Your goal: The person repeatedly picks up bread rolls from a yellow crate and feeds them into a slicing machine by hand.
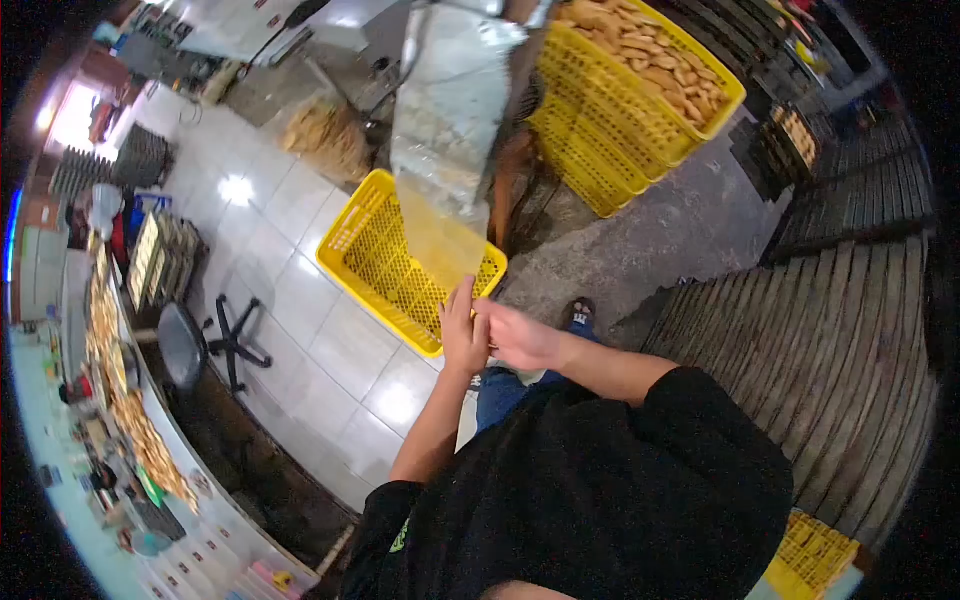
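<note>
My left hand (463,328) is raised in front of my body, with its fingers stretched out and pointing away from me. My right hand (522,337) is against it, palm side toward the left hand. Motion blurs the right hand, and its fingers are partly hidden behind the left one. Nothing shows held in either hand. Just beyond them a yellow plastic basket (345,243) stands on the floor, with no pieces visible in it. A whitish metal chute (455,110) slopes down over it, and a translucent sheet (440,235) hangs from its lower end into the basket.
Stacked yellow crates (600,120) stand ahead right, the top one full of tan oblong pieces (665,60). A bag of tan material (325,140) sits beyond the basket. Dark ribbed stacks (800,370) line the right; an office chair (182,345) and a long bench (215,500) are left.
</note>
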The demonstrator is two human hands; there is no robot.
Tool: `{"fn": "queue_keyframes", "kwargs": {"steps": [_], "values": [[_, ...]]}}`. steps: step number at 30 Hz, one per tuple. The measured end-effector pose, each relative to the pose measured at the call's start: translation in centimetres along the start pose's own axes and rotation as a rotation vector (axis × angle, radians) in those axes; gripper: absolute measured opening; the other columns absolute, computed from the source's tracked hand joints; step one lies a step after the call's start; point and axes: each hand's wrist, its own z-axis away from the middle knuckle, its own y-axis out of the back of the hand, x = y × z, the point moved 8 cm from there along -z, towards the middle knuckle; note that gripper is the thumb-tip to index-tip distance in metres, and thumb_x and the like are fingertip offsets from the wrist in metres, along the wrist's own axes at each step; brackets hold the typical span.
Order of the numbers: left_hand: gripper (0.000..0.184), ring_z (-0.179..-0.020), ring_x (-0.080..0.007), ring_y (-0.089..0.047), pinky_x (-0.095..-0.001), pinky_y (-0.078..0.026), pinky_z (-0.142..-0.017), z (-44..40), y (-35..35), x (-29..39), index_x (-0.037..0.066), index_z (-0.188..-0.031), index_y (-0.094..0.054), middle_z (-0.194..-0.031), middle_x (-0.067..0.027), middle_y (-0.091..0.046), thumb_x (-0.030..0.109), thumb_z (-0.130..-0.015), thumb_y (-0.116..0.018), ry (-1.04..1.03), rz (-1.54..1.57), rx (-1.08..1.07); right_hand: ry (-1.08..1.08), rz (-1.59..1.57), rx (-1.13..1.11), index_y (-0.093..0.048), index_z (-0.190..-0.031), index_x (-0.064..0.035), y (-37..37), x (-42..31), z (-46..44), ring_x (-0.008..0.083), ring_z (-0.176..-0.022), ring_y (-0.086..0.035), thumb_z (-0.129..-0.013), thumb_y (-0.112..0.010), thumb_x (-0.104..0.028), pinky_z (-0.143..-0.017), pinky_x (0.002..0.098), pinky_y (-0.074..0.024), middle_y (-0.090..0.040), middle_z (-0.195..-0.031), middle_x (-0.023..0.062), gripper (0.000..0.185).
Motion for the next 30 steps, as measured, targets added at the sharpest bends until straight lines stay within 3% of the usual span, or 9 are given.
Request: {"fn": "queue_keyframes", "kwargs": {"steps": [2,6,8,12,16,18,21,25,30], "values": [[0.065,-0.127,-0.0289,-0.045,-0.0382,-0.035,-0.103,-2.4,-0.3,-4.7,0.008,-0.145,-0.028,-0.133,-0.0235,-0.048,0.020,-0.089,-0.058,-0.039,-0.320,-0.164,0.070,0.082,0.098,-0.032,-0.144,-0.0105,0.1,-1.8,-1.0,0.0175,-0.126,-0.041,-0.096,-0.037,-0.054,-0.102,0.0354,-0.0320,-0.040,-0.143,0.0078,0.065],[0.046,-0.103,-0.0329,-0.061,-0.0333,-0.047,-0.088,1.8,-8.6,-5.3,0.002,-0.130,-0.047,-0.113,-0.0239,-0.061,0.025,-0.091,-0.054,0.247,-0.119,-0.087,0.071,0.346,0.061,-0.062,-0.102,-0.0055,12.1,-7.9,12.9,0.0145,-0.089,-0.060,-0.098,-0.041,-0.041,-0.080,0.0296,-0.0441,-0.065,-0.104,0.0068,0.042],[0.037,-0.092,-0.0296,-0.064,-0.0334,-0.049,-0.084,3.4,-9.6,-6.3,-0.001,-0.118,-0.056,-0.103,-0.0223,-0.064,0.023,-0.090,-0.053,0.443,-0.225,-0.140,0.130,0.469,0.380,-0.063,-0.092,-0.0044,25.9,-11.6,17.3,0.0136,-0.085,-0.060,-0.097,-0.045,-0.037,-0.075,0.0297,-0.0451,-0.065,-0.100,0.0068,0.037],[0.029,-0.088,-0.0220,-0.062,-0.0333,-0.050,-0.079,6.5,-9.3,-6.2,-0.003,-0.112,-0.056,-0.097,-0.0162,-0.064,0.010,-0.086,-0.056,0.685,-0.273,-0.124,0.239,0.310,0.605,-0.066,-0.092,-0.0019,33.2,-17.1,25.7,0.0120,-0.076,-0.054,-0.094,-0.052,-0.027,-0.069,0.0278,-0.0455,-0.066,-0.091,0.0054,0.029],[0.040,-0.094,-0.0212,-0.060,-0.0304,-0.048,-0.080,2.9,-11.5,-1.0,-0.001,-0.123,-0.047,-0.110,-0.0136,-0.059,0.006,-0.085,-0.057,0.485,-0.083,0.125,0.380,0.331,0.769,-0.064,-0.100,-0.0022,34.5,-22.1,30.0,0.0126,-0.080,-0.055,-0.094,-0.054,-0.022,-0.074,0.0289,-0.0454,-0.063,-0.091,0.0049,0.024],[0.027,-0.087,-0.0189,-0.061,-0.0289,-0.047,-0.077,-1.4,-12.9,-0.4,-0.004,-0.111,-0.055,-0.094,-0.0118,-0.063,0.010,-0.088,-0.056,0.513,-0.098,0.030,0.306,0.217,0.692,-0.065,-0.104,-0.0036,37.5,-22.8,30.0,0.0116,-0.079,-0.055,-0.093,-0.054,-0.017,-0.071,0.0284,-0.0467,-0.063,-0.088,0.0035,0.021],[0.022,-0.077,-0.0145,-0.060,-0.0272,-0.046,-0.070,-11.4,-16.1,6.4,-0.005,-0.096,-0.060,-0.075,-0.0078,-0.060,0.017,-0.092,-0.055,0.455,-0.234,-0.051,0.325,0.599,0.620,-0.062,-0.110,-0.0037,38.9,-25.8,30.0,0.0113,-0.082,-0.057,-0.091,-0.056,-0.015,-0.072,0.0280,-0.0468,-0.064,-0.087,0.0041,0.023],[0.010,-0.078,-0.0091,-0.053,-0.0257,-0.045,-0.072,-28.3,-23.1,18.2,-0.001,-0.092,-0.058,-0.085,-0.0051,-0.058,0.007,-0.088,-0.061,0.002,0.071,0.008,0.397,0.567,0.612,-0.060,-0.114,-0.0022,37.8,-32.3,31.3,0.0113,-0.079,-0.056,-0.090,-0.056,-0.013,-0.072,0.0272,-0.0464,-0.062,-0.085,0.0036,0.027],[0.021,-0.097,-0.0252,-0.062,-0.0329,-0.048,-0.084,-45.8,-38.7,28.3,0.003,-0.104,-0.061,-0.101,-0.0132,-0.065,0.014,-0.087,-0.059,-0.236,-0.018,-0.443,0.346,0.684,0.645,-0.055,-0.121,-0.0024,41.7,-41.0,34.6,0.0115,-0.074,-0.056,-0.085,-0.055,-0.008,-0.069,0.0269,-0.0463,-0.057,-0.079,0.0015,0.036]]}}
